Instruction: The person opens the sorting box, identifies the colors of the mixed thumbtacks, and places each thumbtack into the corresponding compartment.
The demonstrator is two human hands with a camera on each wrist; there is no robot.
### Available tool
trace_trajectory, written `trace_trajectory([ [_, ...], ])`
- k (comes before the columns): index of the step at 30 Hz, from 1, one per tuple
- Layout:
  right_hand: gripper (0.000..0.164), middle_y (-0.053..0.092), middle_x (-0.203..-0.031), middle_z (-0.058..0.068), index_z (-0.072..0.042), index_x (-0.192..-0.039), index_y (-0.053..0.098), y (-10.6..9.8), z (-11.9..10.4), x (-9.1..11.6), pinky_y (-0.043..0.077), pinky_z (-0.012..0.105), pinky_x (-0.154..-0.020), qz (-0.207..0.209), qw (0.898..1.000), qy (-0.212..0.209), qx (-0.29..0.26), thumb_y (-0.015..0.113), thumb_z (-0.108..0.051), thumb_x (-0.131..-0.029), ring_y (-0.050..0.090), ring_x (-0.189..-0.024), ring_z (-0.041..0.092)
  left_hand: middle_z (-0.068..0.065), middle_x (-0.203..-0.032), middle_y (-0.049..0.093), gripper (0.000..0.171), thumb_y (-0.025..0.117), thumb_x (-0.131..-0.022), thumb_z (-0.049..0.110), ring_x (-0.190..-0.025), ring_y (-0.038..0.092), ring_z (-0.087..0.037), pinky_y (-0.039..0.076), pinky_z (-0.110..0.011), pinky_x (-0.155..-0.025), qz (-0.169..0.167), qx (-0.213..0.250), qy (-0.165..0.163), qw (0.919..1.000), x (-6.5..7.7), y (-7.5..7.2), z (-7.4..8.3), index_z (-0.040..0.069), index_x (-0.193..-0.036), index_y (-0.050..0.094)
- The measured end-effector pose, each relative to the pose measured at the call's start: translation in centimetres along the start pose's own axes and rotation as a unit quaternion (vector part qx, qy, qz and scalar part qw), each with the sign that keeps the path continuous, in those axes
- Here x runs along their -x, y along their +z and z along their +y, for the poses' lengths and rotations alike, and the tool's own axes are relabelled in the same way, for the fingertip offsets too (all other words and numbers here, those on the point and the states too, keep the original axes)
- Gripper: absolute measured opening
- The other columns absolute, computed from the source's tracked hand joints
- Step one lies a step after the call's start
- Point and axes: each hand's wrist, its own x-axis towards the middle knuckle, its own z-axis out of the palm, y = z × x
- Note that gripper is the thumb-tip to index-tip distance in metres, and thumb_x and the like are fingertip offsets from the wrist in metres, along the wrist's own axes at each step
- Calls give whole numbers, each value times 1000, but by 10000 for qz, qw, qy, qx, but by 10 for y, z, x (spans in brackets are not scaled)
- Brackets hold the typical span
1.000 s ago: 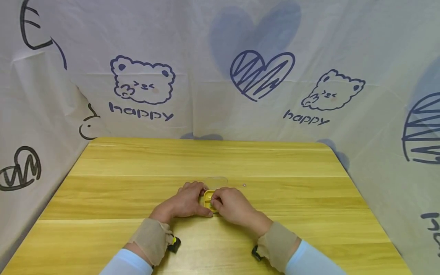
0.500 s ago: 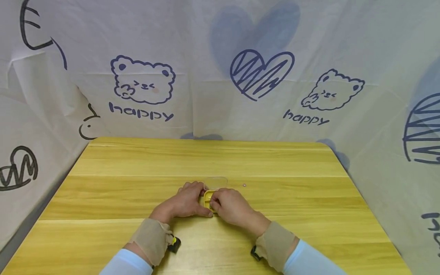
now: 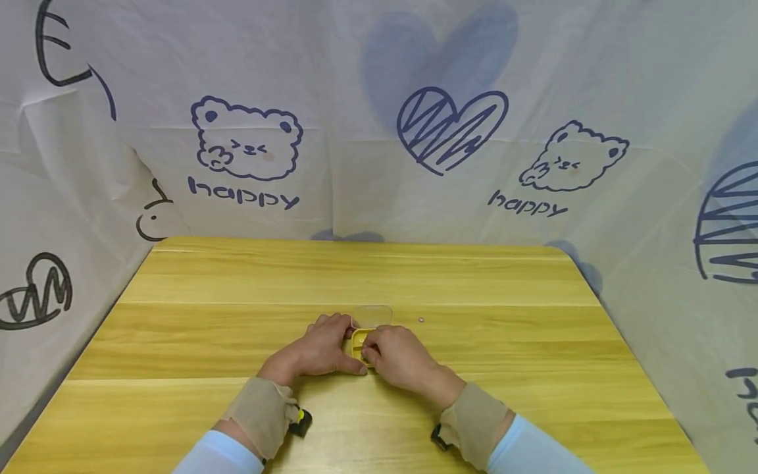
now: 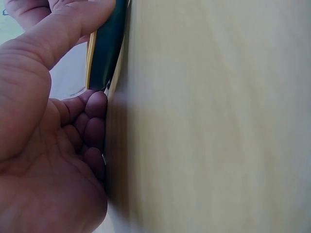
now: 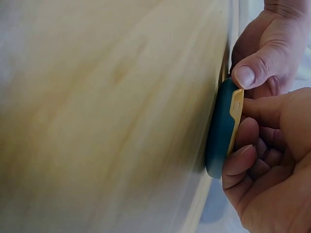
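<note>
A small pill box (image 3: 358,334), yellow inside and divided, lies on the table with its clear lid (image 3: 373,315) flipped back. Both wrist views show its dark green outer shell (image 5: 219,131). My left hand (image 3: 320,345) grips the box from the left, thumb at the near edge and fingers at the far side. My right hand (image 3: 403,355) has its curled fingertips down in the box's right part, covering those compartments. Whether these fingertips pinch something I cannot tell. A tiny pale pill-like piece (image 3: 421,320) lies on the table, right of the lid.
The wood-grain table (image 3: 521,368) reaches back to a white cloth (image 3: 355,197) printed with bears and hearts, which also hangs at both sides. Each wrist carries a beige wrap with a small black device (image 3: 301,422) on it.
The right fingertips shift only very slightly inside the box. The left hand, the box, its lid and the small pale piece stay where they were.
</note>
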Motion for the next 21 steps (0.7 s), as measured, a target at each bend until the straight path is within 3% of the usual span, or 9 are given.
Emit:
trace_trajectory([
  [12, 13, 66, -85, -4, -14, -88, 71, -14, 3, 5, 49, 30, -69, 214, 9982, 358, -441, 62, -22, -94, 55, -71, 8, 3, -104, 55, 64, 82, -67, 50, -96, 42, -20, 31, -43, -87, -76, -25, -68, 9999, -1, 0, 0, 17, -114, 55],
  [21, 12, 64, -79, -6, -13, -89, 71, -43, 34, 9, 47, 29, -60, 600, 9940, 686, -605, 62, -18, -94, 53, -64, 9, 3, -101, 55, 66, 84, -63, 51, -94, 42, -18, 32, -42, -85, 57, -68, -40, 10000, 0, 0, -2, 16, -112, 56],
])
